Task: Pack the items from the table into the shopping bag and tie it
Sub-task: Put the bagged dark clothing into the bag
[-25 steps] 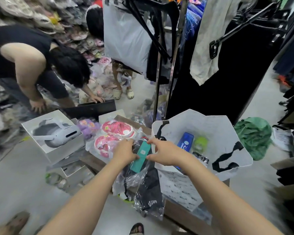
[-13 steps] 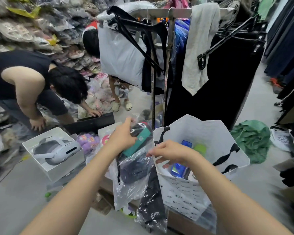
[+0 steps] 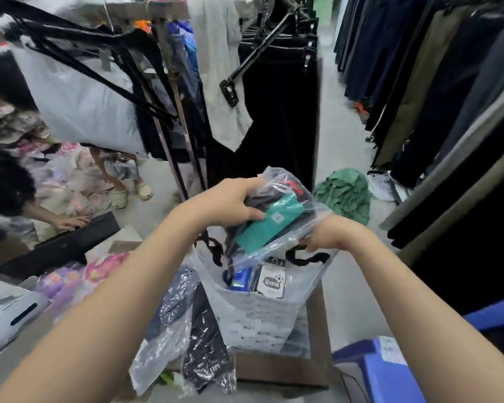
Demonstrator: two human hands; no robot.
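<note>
Left hand (image 3: 230,202) gripped plastic-wrapped packet (image 3: 269,225), teal card showing, above mouth of shopping bag (image 3: 259,318). Right hand (image 3: 329,232) pinched bag rim, holding mouth open. Risks: slack wrap snagging rim and collapsing mouth; bag tipping near tabletop (image 3: 274,370) edge.

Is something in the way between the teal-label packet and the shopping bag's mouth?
Nothing visible. The left hand holds the packet just over the shopping bag, whose rim the right hand holds open.
</note>
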